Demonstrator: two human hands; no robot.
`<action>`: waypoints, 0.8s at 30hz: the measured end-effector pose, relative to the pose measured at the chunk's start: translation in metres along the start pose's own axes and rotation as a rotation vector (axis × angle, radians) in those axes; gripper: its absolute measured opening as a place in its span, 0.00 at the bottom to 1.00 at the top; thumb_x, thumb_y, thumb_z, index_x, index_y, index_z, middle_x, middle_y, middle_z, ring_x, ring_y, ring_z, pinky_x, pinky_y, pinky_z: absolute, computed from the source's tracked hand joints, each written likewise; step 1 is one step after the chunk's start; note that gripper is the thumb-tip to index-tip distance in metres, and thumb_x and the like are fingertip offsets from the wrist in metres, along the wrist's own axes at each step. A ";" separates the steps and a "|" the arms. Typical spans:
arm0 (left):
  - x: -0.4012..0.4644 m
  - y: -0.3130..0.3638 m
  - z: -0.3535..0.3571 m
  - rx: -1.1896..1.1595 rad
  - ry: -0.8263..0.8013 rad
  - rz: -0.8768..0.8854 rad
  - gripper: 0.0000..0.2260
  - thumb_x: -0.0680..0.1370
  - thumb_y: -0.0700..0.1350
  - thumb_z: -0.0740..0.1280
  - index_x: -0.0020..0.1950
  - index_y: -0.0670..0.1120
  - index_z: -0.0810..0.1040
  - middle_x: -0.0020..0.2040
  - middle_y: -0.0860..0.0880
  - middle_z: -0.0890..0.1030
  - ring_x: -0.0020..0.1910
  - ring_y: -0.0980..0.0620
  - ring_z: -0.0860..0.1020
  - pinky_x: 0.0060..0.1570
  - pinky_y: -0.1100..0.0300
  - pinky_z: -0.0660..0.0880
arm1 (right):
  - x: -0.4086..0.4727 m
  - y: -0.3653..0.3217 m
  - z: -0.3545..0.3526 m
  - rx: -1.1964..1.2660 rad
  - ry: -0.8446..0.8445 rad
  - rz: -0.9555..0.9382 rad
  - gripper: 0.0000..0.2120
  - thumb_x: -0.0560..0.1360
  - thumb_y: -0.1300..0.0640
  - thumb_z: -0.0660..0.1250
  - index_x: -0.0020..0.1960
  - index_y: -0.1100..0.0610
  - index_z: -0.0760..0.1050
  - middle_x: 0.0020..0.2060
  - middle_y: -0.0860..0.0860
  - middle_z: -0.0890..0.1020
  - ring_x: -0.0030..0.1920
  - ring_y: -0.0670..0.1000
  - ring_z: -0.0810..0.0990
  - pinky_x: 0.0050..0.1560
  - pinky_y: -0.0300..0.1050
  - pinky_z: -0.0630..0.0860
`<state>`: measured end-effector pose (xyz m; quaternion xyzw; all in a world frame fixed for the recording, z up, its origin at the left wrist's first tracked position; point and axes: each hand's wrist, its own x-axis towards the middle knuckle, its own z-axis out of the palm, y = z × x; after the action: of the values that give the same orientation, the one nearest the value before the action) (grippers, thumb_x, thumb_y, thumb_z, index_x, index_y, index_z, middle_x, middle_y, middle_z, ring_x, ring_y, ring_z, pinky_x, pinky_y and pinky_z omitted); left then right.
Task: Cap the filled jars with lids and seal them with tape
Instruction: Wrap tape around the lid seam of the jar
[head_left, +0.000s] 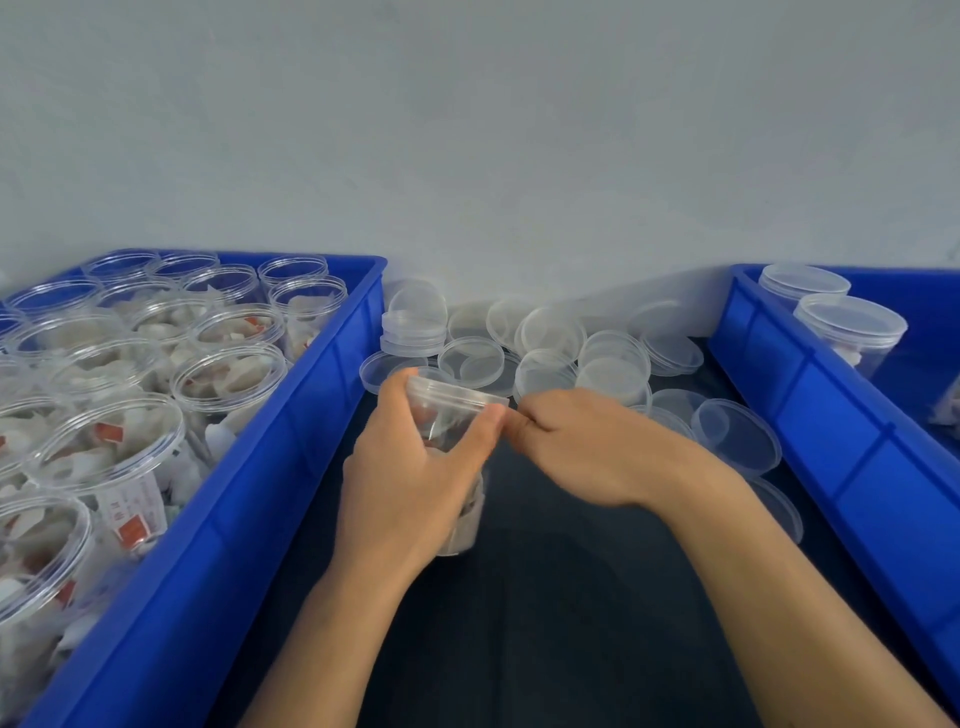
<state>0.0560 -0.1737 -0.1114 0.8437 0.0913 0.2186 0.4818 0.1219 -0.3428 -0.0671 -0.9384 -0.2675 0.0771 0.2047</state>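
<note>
A clear plastic jar (447, 410) filled with white and red packets stands tilted on the dark table between two blue bins. My left hand (410, 478) grips it around the side, thumb near the rim. A clear lid sits on the jar's mouth. My right hand (576, 441) is beside the jar's right rim, its fingers curled and its fingertips touching the rim next to my left thumb. Whether it pinches tape or the lid edge is too blurred to tell. No tape roll is in view.
The left blue bin (311, 415) holds several open filled jars (228, 374). The right blue bin (810, 384) holds capped jars (852, 327). Several loose clear lids (545, 338) lie piled along the grey wall behind my hands, some (737, 431) spilling toward the right bin.
</note>
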 end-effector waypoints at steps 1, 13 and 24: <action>0.001 -0.001 -0.001 -0.005 0.001 0.003 0.13 0.70 0.76 0.65 0.50 0.82 0.65 0.52 0.75 0.77 0.51 0.70 0.78 0.46 0.62 0.75 | 0.000 0.003 -0.001 0.036 -0.024 0.001 0.28 0.84 0.33 0.50 0.45 0.54 0.74 0.38 0.46 0.80 0.39 0.48 0.79 0.40 0.48 0.72; 0.003 -0.010 -0.004 -0.297 -0.028 -0.093 0.21 0.72 0.74 0.65 0.54 0.60 0.81 0.50 0.62 0.85 0.46 0.62 0.84 0.47 0.56 0.76 | 0.001 0.022 -0.012 0.129 -0.006 -0.054 0.22 0.83 0.33 0.56 0.48 0.45 0.82 0.28 0.37 0.76 0.31 0.39 0.76 0.39 0.43 0.70; 0.001 -0.014 0.003 -0.446 -0.092 0.005 0.22 0.75 0.65 0.68 0.63 0.53 0.75 0.52 0.63 0.84 0.50 0.61 0.84 0.47 0.70 0.78 | -0.003 0.019 -0.014 0.132 -0.086 -0.017 0.31 0.80 0.28 0.52 0.52 0.53 0.80 0.35 0.44 0.78 0.40 0.49 0.79 0.51 0.55 0.79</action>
<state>0.0593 -0.1686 -0.1243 0.7256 0.0167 0.1959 0.6594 0.1319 -0.3634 -0.0628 -0.9165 -0.2783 0.1328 0.2550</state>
